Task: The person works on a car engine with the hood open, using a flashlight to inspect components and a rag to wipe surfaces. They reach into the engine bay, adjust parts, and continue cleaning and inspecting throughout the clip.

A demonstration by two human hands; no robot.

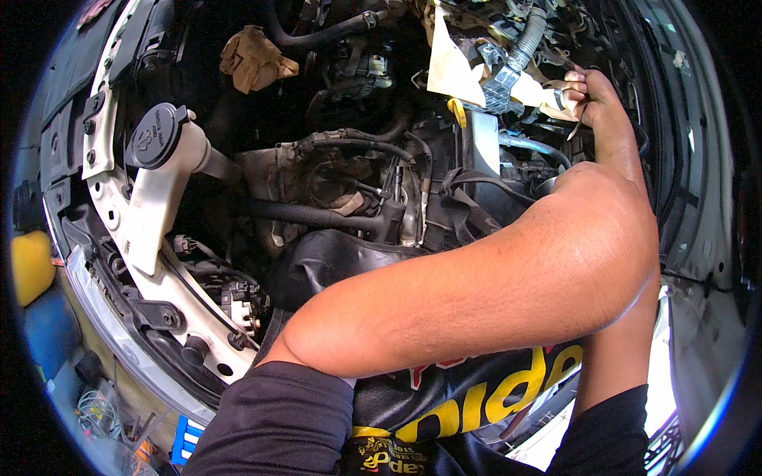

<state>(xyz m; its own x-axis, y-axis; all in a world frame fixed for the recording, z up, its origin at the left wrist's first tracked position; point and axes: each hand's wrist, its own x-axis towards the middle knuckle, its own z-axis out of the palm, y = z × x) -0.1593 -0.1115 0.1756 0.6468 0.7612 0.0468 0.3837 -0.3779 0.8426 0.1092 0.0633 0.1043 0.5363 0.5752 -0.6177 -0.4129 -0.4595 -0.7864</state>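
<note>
At the far right of the engine bay is my right hand (599, 99), its fingers curled beside a ribbed grey hose (528, 40) and a pale crumpled piece of paper (528, 89). Whatever the fingers close on is too small and shaded to name; a thin pointed tip (573, 129) shows just below them. My left arm (460, 293) crosses the view from lower left to right, over the right arm. No part of my left hand shows; it is hidden beyond the bent arm. Left of the right hand sits a dark blue-grey ribbed plastic connector piece (500, 89).
A white reservoir with a black cap (156, 136) stands at the left. Crumpled brown paper (255, 59) lies at the back. Black hoses (317, 214) and a yellow loop handle (457, 113) are mid-bay. A black cover with yellow lettering (492, 397) drapes the near edge.
</note>
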